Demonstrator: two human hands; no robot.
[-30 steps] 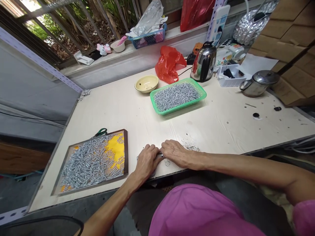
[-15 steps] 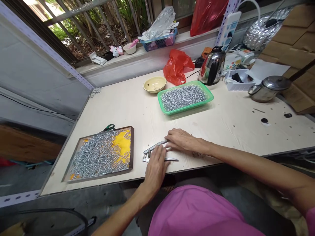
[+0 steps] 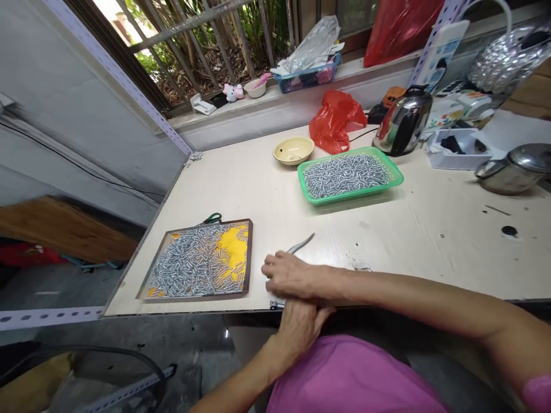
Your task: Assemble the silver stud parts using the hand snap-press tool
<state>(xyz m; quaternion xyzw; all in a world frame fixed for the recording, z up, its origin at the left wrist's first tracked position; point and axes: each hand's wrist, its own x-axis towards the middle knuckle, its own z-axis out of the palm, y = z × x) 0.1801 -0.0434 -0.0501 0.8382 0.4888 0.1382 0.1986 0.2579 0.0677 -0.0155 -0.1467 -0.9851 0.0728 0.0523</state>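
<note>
Metal hand pliers (image 3: 302, 244) lie near the front edge of the table, mostly covered by my hands. One curved handle sticks out beyond my right hand (image 3: 295, 278), whose fingers are curled down over the tool. A small metal end (image 3: 276, 304) pokes out at the table edge, beside my left hand (image 3: 297, 326). That hand is under my right one, its thumb out to the side and its fingertips hidden. To the left, a shallow tray (image 3: 249, 258) with a yellow bottom holds many small metal pins. A green plastic basket (image 3: 353, 198) farther back is filled with similar pins.
Dark green-handled scissors (image 3: 213, 218) stick out behind the tray. A cream bowl (image 3: 294, 150), a red plastic bag (image 3: 333, 123) and a steel kettle (image 3: 404, 123) stand at the back. On the right are a white container (image 3: 458, 160) and a metal pot (image 3: 516, 169).
My right hand has moved left and now lies over my left hand, which has drawn back toward the table edge. The pliers have turned and are more covered. The view has shifted left.
</note>
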